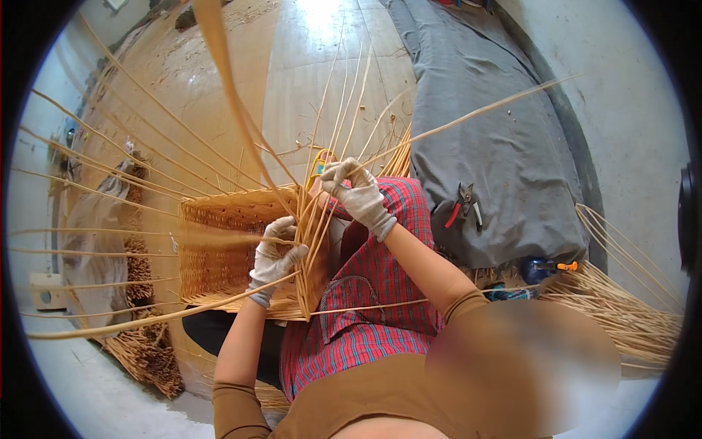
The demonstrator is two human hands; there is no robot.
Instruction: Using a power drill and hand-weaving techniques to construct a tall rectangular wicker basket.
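A woven wicker basket [208, 260] lies on its side across my lap, over a red checked cloth [373, 329], with long pale rods [131, 102] fanning out from its rim. My gloved left hand [272, 257] is at the rim nearest my middle, fingers curled on a rod there. Higher and to the right, my gloved right hand [353, 192] pinches a long rod [497, 102] that slants up to the right, above a group of upright rods. Some rods near the left hand are blurred.
Pruning shears [463, 206] rest on a grey cloth [497, 146] at the right, near a blue bottle [537, 269] with an orange part. Rod bundles [614, 314] lie at the lower right; more bundles [142, 336] with plastic sheeting [95, 271] line the left. A pale wall [614, 110] bounds the right.
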